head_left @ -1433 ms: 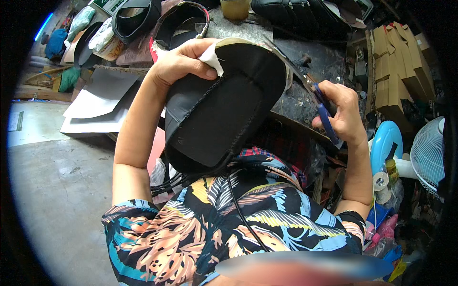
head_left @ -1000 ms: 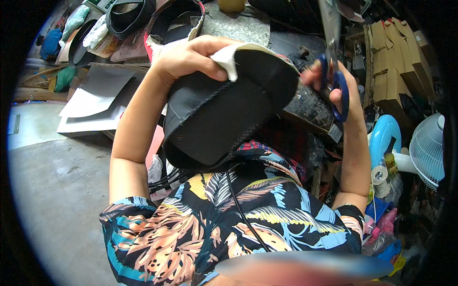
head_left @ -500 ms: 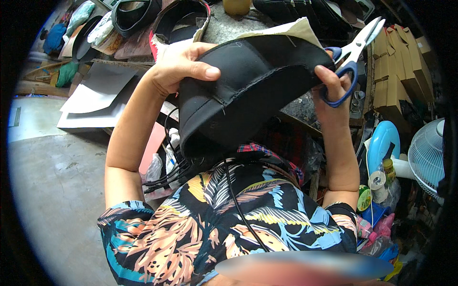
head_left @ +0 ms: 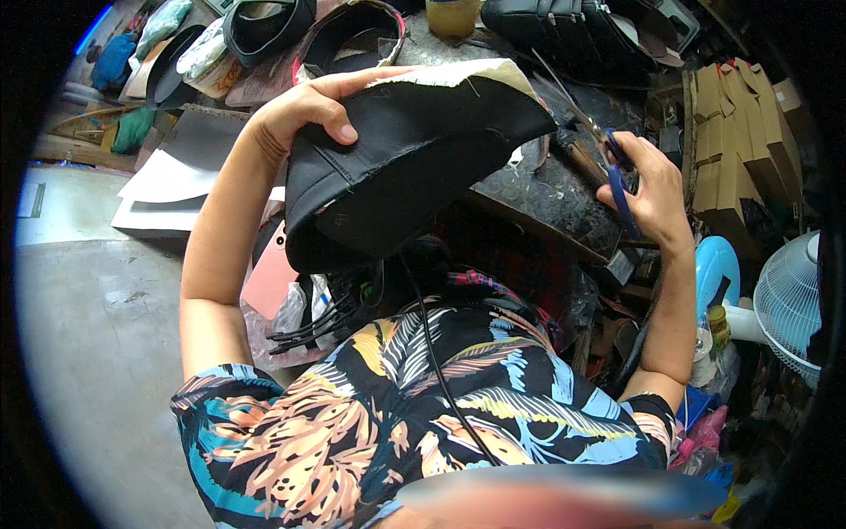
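A black stitched leather piece, curved like a shoe upper [head_left: 414, 159], hangs above the bench in front of my chest. Its far edge shows a ragged off-white lining [head_left: 458, 72]. At its far left edge my left hand [head_left: 304, 115] pinches it, thumb on the leather and fingers behind. To the right, my right hand [head_left: 652, 189] is closed round the blue handles of a pair of scissors [head_left: 603, 139]. The scissor blades point away and to the left, past the upper's right tip; they look apart from the leather.
The dark workbench [head_left: 564, 212] carries similar black pieces [head_left: 357, 40] and a jar [head_left: 451, 16] at the back. White sheets [head_left: 172, 181] lie left; a pink phone [head_left: 271, 278] sits near my left arm. Cardboard boxes [head_left: 731, 150] and a fan [head_left: 787, 300] stand right.
My right hand has let go of the upper and moved right. The scissors have swung from pointing right to pointing left, their handles now in my fingers. The upper has shifted left.
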### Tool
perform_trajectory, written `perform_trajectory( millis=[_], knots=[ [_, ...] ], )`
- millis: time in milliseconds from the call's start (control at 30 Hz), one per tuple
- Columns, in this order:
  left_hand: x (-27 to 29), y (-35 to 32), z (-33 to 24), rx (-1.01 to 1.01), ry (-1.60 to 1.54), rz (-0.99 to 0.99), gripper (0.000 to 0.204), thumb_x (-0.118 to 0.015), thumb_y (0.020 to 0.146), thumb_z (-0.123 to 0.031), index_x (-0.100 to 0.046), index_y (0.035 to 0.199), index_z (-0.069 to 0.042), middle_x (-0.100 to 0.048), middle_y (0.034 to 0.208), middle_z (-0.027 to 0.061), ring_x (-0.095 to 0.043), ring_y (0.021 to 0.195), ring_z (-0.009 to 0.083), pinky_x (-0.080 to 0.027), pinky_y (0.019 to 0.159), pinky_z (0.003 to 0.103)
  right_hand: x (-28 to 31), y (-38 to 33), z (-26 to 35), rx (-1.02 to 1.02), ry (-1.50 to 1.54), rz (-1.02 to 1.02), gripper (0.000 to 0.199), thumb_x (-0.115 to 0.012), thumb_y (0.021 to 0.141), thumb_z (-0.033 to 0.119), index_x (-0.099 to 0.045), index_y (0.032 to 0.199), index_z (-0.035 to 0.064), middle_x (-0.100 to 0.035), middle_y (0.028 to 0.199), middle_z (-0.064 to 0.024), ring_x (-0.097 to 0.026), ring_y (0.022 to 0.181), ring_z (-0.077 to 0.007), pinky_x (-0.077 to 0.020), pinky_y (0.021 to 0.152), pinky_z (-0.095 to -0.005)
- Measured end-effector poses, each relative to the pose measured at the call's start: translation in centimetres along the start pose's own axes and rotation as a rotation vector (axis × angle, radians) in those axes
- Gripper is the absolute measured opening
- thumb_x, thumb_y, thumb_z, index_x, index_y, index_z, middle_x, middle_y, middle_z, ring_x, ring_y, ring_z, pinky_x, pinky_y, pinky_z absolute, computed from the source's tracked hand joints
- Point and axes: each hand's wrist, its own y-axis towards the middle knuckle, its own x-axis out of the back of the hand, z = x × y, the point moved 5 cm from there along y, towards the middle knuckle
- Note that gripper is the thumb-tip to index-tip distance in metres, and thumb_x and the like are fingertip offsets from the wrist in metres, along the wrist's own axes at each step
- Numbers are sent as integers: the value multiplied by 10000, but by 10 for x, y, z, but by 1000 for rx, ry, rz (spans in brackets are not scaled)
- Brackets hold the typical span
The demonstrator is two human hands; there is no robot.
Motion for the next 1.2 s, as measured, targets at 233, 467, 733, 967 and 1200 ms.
perform_trajectory(
  millis=[233,467,733,967,1200],
  knots=[
    [-3,3,6,-41,112,57,1004,-653,427,-162,-545,1421,-62,-618,1309,206,-684,1068,298,-542,966,292,10,-3,15,64,-176,171,591,-784,686,545,-658,976,45,-667,845,-149,-638,801,-359,-477,733,-448],
    [-2,4,8,-11,250,191,962,-666,430,-167,-591,1384,-73,-617,1317,198,-676,1069,295,-517,991,273,4,0,13,-49,120,376,655,-754,671,610,-584,781,-13,-460,652,-113,-453,590,-252,-373,582,-359],
    [4,4,12,-41,336,166,916,-671,462,-157,-606,1373,-87,-647,1243,199,-689,1029,297,-570,912,316,8,-3,22,75,86,377,513,-792,692,461,-602,817,2,-500,643,-160,-526,572,-318,-421,569,-360],
    [3,2,11,-52,371,165,915,-650,467,-147,-598,1377,-72,-650,1248,204,-689,1031,295,-549,952,303,5,-5,12,-105,238,566,523,-784,703,466,-583,807,-6,-478,634,-110,-487,568,-247,-406,573,-342],
    [2,2,13,62,329,206,953,-656,451,-146,-573,1396,-52,-639,1279,193,-664,1096,274,-489,1018,253,-6,-5,9,-55,388,554,558,-779,706,499,-553,781,-6,-424,651,-46,-429,593,-115,-352,550,-277]
  ],
)
